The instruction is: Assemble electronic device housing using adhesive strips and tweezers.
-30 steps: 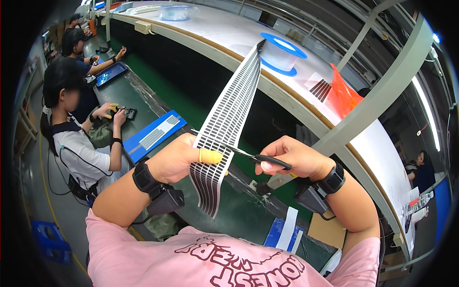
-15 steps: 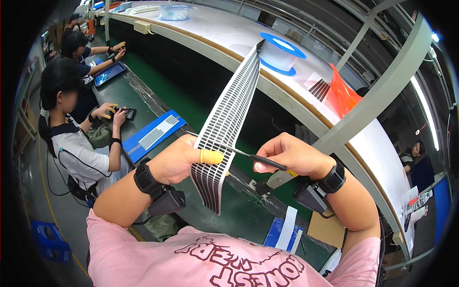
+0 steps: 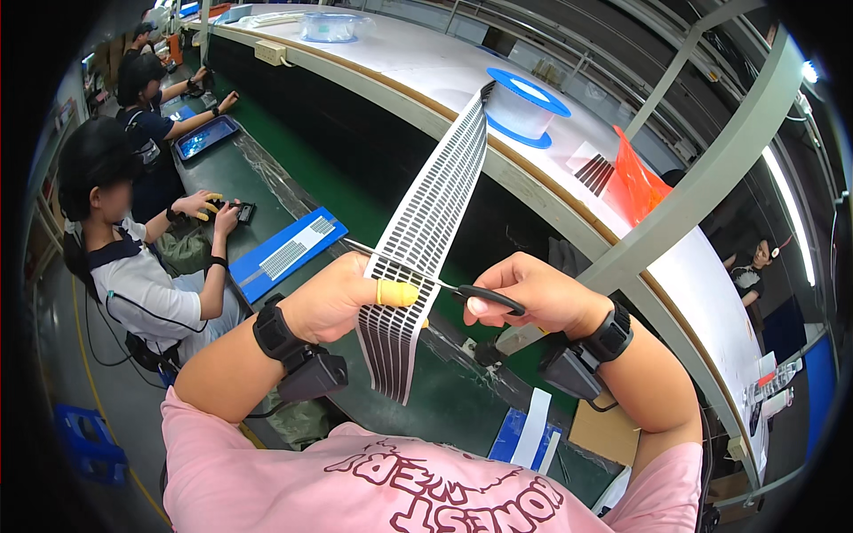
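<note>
A long white strip covered in small black rectangular pieces runs down from a blue-flanged reel on the shelf. My left hand, a yellow cover on its thumb, pinches the strip near its lower end, which hangs curled below the thumb. In my right hand is a pair of scissors, gripped by the black handle. Their thin metal blades lie across the strip just above my left thumb. Whether they have cut into it I cannot tell.
A blue board with a gridded sheet lies on the green bench at left, beside co-workers. An orange-red plastic bag and a metal post stand right. Blue card with white strips and cardboard lie below.
The scissors' handle has turned slightly and shifted left in my right hand, and its loops sit closer together. My left hand keeps its pinch on the strip.
</note>
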Available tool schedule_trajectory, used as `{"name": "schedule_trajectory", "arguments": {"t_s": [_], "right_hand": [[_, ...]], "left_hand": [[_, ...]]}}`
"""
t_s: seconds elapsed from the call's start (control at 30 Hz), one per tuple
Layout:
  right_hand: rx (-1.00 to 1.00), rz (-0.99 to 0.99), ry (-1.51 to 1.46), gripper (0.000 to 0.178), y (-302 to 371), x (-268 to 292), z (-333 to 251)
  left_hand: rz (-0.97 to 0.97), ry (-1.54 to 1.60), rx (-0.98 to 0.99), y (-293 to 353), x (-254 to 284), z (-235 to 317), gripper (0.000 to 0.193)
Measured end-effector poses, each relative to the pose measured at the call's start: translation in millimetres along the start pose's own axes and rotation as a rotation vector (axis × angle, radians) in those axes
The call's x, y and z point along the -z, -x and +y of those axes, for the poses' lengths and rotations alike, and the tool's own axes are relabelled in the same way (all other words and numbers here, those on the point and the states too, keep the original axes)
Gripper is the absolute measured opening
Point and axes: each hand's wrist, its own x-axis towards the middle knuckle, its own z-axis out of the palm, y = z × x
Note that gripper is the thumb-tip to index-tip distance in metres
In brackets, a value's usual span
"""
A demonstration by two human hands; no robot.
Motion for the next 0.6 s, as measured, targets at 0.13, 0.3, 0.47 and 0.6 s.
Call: {"name": "schedule_trajectory", "arguments": {"t_s": [0.13,0.3,0.47,0.6], "right_hand": [[0.015,-0.018,-0.058,0.030,-7,2,4],[0.028,-0.024,-0.109,0.031,-10,3,5],[0.001,-0.042,-0.204,0.032,-14,2,6],[0.001,-0.061,-0.237,0.031,-16,2,8]], "left_hand": [[0.002,-0.005,-0.005,-4,2,-1,0.022],[0.006,0.008,-0.012,-8,4,-2,0.022],[0.024,-0.009,-0.022,-10,7,-2,0.022],[0.038,-0.015,-0.016,-10,8,-2,0.023]]}}
